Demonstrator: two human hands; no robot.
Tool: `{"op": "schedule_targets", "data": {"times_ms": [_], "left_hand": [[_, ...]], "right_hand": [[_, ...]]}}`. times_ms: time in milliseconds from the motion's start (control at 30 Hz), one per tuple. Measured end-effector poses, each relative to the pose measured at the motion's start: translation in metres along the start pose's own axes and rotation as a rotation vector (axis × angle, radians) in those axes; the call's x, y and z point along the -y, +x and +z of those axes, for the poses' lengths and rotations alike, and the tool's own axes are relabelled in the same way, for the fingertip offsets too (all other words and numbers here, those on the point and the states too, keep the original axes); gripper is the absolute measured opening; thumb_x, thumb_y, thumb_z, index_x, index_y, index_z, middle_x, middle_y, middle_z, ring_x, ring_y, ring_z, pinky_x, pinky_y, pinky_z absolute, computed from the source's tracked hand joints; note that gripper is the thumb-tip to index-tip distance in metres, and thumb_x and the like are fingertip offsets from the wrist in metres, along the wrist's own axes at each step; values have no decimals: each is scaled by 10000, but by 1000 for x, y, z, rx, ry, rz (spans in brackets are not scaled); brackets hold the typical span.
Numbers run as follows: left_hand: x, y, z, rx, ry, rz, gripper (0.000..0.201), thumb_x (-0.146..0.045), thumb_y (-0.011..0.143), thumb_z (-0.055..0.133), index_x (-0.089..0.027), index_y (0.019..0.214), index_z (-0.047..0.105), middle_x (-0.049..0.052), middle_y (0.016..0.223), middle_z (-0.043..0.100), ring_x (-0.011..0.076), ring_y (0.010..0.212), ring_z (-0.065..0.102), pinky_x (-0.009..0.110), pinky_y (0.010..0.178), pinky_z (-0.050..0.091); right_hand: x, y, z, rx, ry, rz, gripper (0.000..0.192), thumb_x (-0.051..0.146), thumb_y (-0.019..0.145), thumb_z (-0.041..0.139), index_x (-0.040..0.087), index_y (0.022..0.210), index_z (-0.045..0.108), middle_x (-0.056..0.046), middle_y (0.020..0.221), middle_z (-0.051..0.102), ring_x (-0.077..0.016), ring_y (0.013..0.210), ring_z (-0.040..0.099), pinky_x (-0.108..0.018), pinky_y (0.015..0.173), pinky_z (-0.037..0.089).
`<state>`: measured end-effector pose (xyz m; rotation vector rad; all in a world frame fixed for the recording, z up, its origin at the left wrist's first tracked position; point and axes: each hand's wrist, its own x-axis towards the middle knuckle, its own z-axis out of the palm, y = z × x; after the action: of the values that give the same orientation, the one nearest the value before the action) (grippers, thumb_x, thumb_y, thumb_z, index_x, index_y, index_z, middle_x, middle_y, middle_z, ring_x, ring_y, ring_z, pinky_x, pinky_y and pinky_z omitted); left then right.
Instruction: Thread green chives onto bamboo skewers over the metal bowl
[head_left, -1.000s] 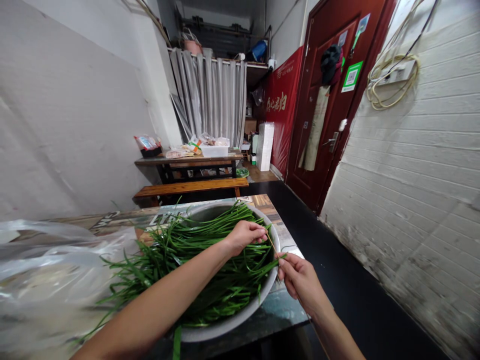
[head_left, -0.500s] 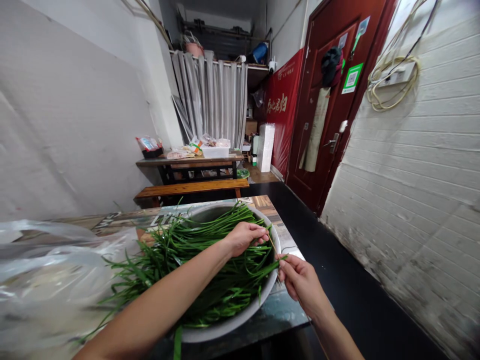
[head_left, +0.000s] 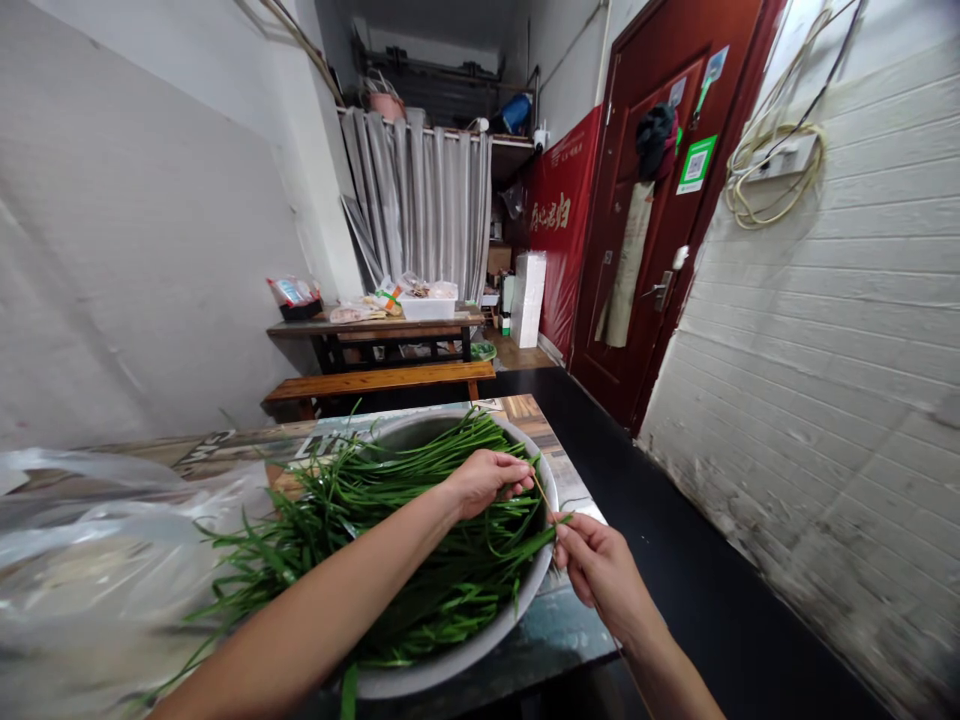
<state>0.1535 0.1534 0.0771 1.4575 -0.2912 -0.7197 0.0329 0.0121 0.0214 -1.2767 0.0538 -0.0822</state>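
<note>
Left forearm point(head_left: 330, 610) spans the metal basin point(head_left: 480, 645), blocking access from near left; plastic bag point(head_left: 112, 560) crowds the left side. Free passage: above the garlic chives point(head_left: 427, 450) beyond the forearm; also right of the right hand point(head_left: 600, 565).

Left hand point(head_left: 495, 483) pinches just beyond the pinching right hand point(head_left: 598, 563), both forearms point(head_left: 330, 605) angled inward.

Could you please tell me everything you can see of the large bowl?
The bowl is wide, round and grey, metallic in look, with a plain rim. It rests upright on the patterned table. Long green stalks fill it and spill over its left side, hiding most of its inside. The left hand is above it and the right hand at its right rim; whether either touches it, I cannot tell.
</note>
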Motion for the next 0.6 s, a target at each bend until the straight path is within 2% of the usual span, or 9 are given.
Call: {"op": "schedule_targets", "data": {"times_ms": [233, 367, 500, 567, 600], "left_hand": [[-3, -3, -1, 75, 81, 3, 309, -331, 580, 729, -91, 763, 663, 48, 689, 626, 63, 560, 489, 199, 557, 364], [-4, -17, 14, 183, 271, 42, 268, -347, 604, 696, -104, 715, 681, 40, 665, 626, 85, 571, 487, 213, 570, 365], [-5, -29, 28, 227, 460, 80, 291, -396, 647, 637, -113, 688, 694, -5, 551, 570, 86, 532, 445, 208, 532, 331], [-10, -28, 25, 203, 524, 98, 313, -403, 673, 605, -118, 757, 702, 3, 588, 600, 98, 550, 474, 209, 543, 344], [-13, -25, 21, 156, 570, 130, 316, -392, 677, 600, -120, 799, 703, 15, 630, 626, 110, 576, 502, 212, 560, 359]], "right_hand": [[6, 1, 5, -5, 34, -13, 346, 423, 721, 625, 136, 905, 563, 44, 510, 558, -8, 226, 269, -142, 238, 137], [13, 0, 10, -24, 76, -43, 377, 417, 720, 627, 146, 967, 542, 51, 500, 556, -12, 231, 270, -137, 243, 155], [14, -1, 10, -44, 98, -87, 339, 402, 721, 626, 146, 937, 571, 59, 501, 540, -10, 237, 277, -140, 245, 154], [13, -3, 9, -59, 95, -102, 318, 397, 727, 619, 143, 914, 582, 55, 505, 541, -8, 237, 279, -143, 248, 147], [12, -3, 8, -66, 93, -104, 309, 394, 731, 616, 141, 906, 582, 53, 509, 544, -7, 238, 279, -143, 250, 142]]}}
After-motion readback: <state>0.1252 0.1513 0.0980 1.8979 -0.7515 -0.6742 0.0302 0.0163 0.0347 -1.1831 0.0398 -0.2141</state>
